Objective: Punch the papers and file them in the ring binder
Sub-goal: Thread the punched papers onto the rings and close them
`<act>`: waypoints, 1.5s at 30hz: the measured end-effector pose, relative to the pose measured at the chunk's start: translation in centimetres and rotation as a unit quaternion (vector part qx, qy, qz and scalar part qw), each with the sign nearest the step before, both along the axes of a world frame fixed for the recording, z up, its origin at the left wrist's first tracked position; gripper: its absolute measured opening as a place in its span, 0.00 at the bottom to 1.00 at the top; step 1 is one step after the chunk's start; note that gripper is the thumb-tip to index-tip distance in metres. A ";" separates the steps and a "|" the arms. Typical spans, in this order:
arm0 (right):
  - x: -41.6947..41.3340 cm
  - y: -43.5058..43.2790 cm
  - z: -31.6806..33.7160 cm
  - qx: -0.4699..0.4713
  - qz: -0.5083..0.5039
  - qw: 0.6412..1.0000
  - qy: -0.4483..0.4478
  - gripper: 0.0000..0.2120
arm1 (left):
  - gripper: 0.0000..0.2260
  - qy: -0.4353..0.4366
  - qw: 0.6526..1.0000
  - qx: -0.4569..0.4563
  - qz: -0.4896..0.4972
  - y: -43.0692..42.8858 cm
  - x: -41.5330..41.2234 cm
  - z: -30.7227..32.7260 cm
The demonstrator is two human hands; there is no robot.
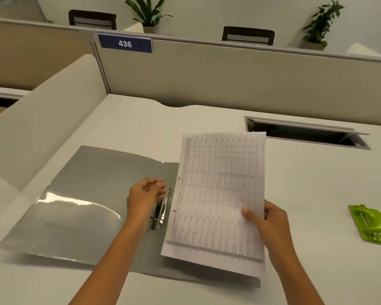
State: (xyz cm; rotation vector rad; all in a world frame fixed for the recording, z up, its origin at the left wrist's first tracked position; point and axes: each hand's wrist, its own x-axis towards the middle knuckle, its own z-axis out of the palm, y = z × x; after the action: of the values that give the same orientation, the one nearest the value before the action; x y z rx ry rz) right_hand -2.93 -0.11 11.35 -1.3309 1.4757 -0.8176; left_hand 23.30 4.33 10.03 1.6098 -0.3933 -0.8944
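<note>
A grey ring binder (pixel 75 203) lies open on the white desk, its metal ring mechanism (pixel 162 209) along the spine. My left hand (pixel 144 198) has its fingers curled at the top ring of the mechanism. My right hand (pixel 267 219) pinches the right edge of a stack of printed papers (pixel 218 194) with a table grid. The papers hover tilted over the binder's right half, and two punched holes show near their left edge. A green hole punch (pixel 368 223) sits on the desk to the far right, apart from both hands.
A cable slot (pixel 306 133) is open in the desk (pixel 306 183) at the back right. Beige partitions (pixel 229 73) wall the desk behind and to the left, one bearing a blue label 436 (pixel 125 43). Chairs and plants stand beyond.
</note>
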 end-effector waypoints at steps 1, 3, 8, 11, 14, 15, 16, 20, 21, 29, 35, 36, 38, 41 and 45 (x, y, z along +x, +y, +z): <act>0.2 0.0 0.0 0.005 0.000 1.000 0.010 0.08 | 0.04 -0.001 1.000 0.019 -0.003 -0.1 0.5 -0.6; 0.7 0.0 0.1 0.019 -0.003 0.999 0.031 0.09 | 0.04 0.003 0.999 0.052 -0.011 -0.2 1.1 -1.5; 1.8 -0.2 0.7 0.055 0.003 0.996 0.071 0.11 | 0.07 0.071 0.994 0.072 -0.041 -0.7 1.4 -2.7; 2.4 -0.4 1.1 0.061 0.004 0.995 0.076 0.11 | 0.05 0.086 0.992 0.075 -0.047 -1.0 1.6 -3.1; 3.1 -0.6 1.5 0.063 0.010 0.995 0.083 0.10 | 0.04 0.111 0.990 0.065 -0.059 -1.1 1.9 -3.1; 3.3 -0.7 1.6 0.065 0.012 0.994 0.089 0.10 | 0.05 0.136 0.987 0.057 -0.070 -1.1 2.1 -3.1; 3.6 -0.8 1.6 0.067 0.013 0.993 0.094 0.10 | 0.06 0.161 0.982 0.050 -0.082 -1.2 2.2 -3.2; 4.7 -1.1 1.7 0.077 0.012 0.991 0.111 0.11 | 0.10 0.224 0.970 0.054 -0.082 -1.5 2.6 -3.6; 4.8 -1.2 1.7 0.079 0.012 0.989 0.121 0.12 | 0.10 0.229 0.968 0.058 -0.080 -1.5 2.6 -3.7; 4.9 -1.5 1.8 0.081 0.009 0.984 0.158 0.10 | 0.11 0.269 0.957 0.076 -0.084 -2.0 3.2 -4.0; 4.6 -1.5 1.8 0.093 0.006 0.984 0.152 0.10 | 0.11 0.267 0.954 0.090 -0.100 -2.2 3.2 -3.9; 4.5 -1.5 1.8 0.095 0.005 0.984 0.152 0.10 | 0.11 0.266 0.954 0.092 -0.102 -2.2 3.2 -3.9; 4.3 -1.4 1.6 0.098 0.006 0.983 0.153 0.11 | 0.11 0.261 0.955 0.095 -0.108 -2.2 3.3 -3.8; 4.1 -1.3 1.3 0.101 0.006 0.983 0.156 0.11 | 0.09 0.246 0.958 0.091 -0.115 -2.0 3.3 -3.6; 4.0 -1.3 1.0 0.099 0.008 0.982 0.161 0.10 | 0.06 0.202 0.968 0.085 -0.120 -1.8 2.9 -3.4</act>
State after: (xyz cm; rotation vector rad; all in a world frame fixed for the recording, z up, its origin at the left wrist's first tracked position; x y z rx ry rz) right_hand 1.07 -1.38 12.32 -1.3653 1.7462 -0.4436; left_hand 26.23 2.56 6.63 1.5041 -0.2304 -1.4427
